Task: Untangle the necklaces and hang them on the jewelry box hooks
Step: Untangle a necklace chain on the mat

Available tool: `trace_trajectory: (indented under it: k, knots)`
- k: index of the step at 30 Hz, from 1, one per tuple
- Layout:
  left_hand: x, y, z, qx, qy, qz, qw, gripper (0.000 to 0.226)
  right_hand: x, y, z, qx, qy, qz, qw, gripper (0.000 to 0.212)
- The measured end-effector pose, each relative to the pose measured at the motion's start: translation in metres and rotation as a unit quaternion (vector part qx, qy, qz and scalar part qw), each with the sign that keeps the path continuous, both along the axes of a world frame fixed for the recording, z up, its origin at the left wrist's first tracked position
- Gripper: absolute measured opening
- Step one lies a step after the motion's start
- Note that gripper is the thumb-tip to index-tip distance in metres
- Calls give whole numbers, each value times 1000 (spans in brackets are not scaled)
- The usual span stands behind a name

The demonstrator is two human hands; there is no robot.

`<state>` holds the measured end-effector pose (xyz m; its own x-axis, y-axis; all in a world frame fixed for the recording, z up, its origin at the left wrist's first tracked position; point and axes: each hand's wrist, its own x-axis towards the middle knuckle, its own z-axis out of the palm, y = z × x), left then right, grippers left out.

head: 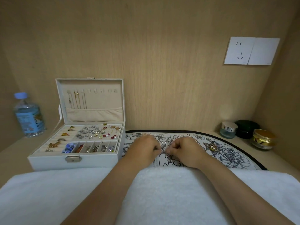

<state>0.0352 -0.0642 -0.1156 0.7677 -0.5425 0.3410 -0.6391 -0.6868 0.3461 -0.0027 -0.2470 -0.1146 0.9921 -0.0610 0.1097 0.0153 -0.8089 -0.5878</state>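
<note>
Left hand and right hand each pinch the chain on the mat, fingertips nearly meeting, likely for fine knot work. Box at their 10 o'clock, lid up so hooks are reachable.

Home dressing nook, wood-panelled walls. Open jewelry box, cosmetic jars (three, by the right wall), water bottle and floral mat on the tabletop. Wall socket above.

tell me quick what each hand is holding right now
Left hand: pinches the tangled necklace chain.
Right hand: pinches that chain too.
</note>
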Motion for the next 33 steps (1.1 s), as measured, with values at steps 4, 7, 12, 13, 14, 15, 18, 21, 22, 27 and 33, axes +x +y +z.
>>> trace_trajectory:
  k: [4,7,12,13,14,15,18,21,22,27,33]
  knots:
    - [-8,1,2,-164,151,-14,975,11,-5,-8,11,114,1,10,993,35]
    - [-12,-2,5,-236,185,-15,954,15,-11,-8,19,154,30,34,987,37]
    - [-12,-2,9,-302,217,-8,928,20,-15,-9,20,218,72,62,971,50]
    - [-12,-2,9,-303,221,-8,927,22,-15,-8,20,257,73,76,961,46]
    - [-12,-2,8,-303,223,-6,927,24,-15,-7,19,291,72,86,950,44]
    - [-13,-2,8,-303,225,-4,926,26,-15,-6,19,313,68,94,943,43]
    - [-14,-3,11,-316,208,-2,926,24,-17,-8,20,370,70,106,920,47]
    - [-13,-3,18,-344,217,-19,914,17,-19,-11,20,404,92,121,902,31]
    - [-12,-3,19,-354,235,-32,904,16,-19,-11,21,420,97,121,894,20]
    - [-15,2,23,-288,196,-22,937,14,-21,-5,26,487,106,112,860,20]
    - [-10,6,30,-342,212,-13,915,5,-17,-10,28,531,89,33,842,7]
